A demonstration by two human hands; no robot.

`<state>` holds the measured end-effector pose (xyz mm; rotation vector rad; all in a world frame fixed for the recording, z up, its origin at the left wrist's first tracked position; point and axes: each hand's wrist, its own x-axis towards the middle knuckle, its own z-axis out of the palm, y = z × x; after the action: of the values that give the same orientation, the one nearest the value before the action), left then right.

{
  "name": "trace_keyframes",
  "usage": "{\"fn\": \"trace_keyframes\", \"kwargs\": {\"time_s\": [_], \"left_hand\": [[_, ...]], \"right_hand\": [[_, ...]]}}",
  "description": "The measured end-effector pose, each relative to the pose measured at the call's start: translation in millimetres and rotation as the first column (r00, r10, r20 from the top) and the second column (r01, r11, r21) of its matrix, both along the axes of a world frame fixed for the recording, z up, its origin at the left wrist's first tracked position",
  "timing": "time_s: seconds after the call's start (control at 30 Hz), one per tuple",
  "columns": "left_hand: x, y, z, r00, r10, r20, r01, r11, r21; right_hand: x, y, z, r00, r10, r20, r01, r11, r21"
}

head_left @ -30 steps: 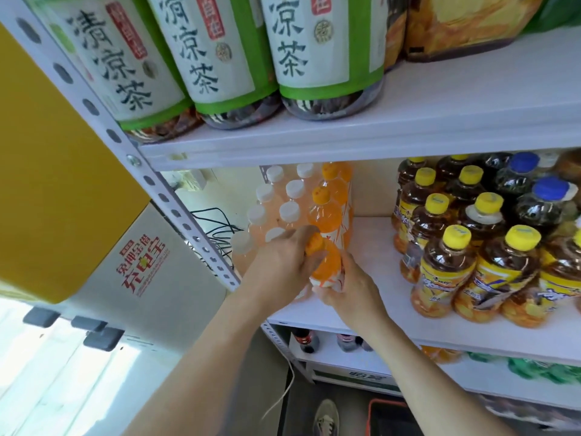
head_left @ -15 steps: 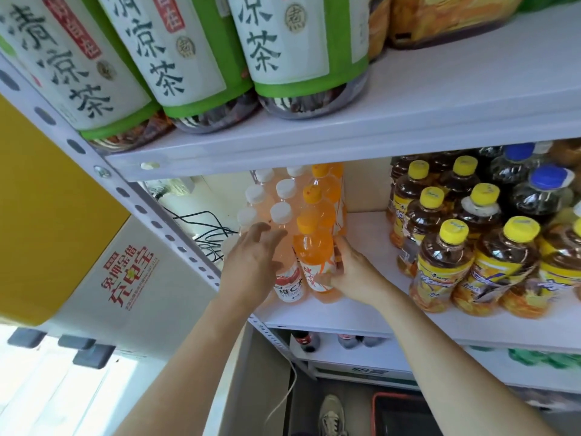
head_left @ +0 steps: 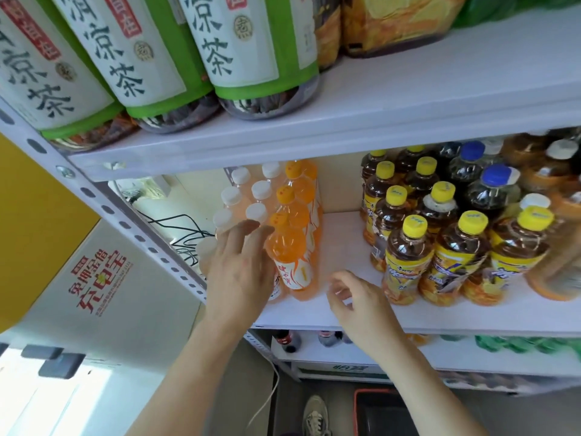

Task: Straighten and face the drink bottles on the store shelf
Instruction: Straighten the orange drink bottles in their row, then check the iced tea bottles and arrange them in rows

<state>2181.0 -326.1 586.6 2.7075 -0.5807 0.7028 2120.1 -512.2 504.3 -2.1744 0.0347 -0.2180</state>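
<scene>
On the middle shelf [head_left: 345, 253] a row of orange-capped orange drink bottles runs back from the front one [head_left: 290, 256], which stands upright with its label facing out. Left of them stand several white-capped pale bottles [head_left: 256, 212]. My left hand [head_left: 240, 272] lies with straight fingers against the front white-capped bottles, just left of the front orange bottle. My right hand [head_left: 355, 297] hovers over the shelf's front edge, right of the orange bottle, fingers loosely curled and holding nothing.
Yellow-capped tea bottles [head_left: 408, 256] and blue-capped dark bottles [head_left: 493, 187] crowd the right of the shelf. Big green-labelled bottles [head_left: 251, 58] stand on the shelf above. A perforated upright [head_left: 125, 225] with cables behind it bounds the left. Cola bottles [head_left: 284, 339] sit below.
My right hand has let go of the front orange bottle and drawn back to the right. My left hand has spread flat against the white-capped bottles.
</scene>
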Motion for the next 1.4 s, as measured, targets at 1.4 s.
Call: {"fn": "trace_keyframes", "kwargs": {"time_s": [1.4], "left_hand": [[-60,-108,52,0.636,-0.679,-0.366,-0.326,0.193,-0.925]], "right_hand": [[-157,-85,54,0.965,0.191,-0.178,0.182,-0.005,0.983]]}}
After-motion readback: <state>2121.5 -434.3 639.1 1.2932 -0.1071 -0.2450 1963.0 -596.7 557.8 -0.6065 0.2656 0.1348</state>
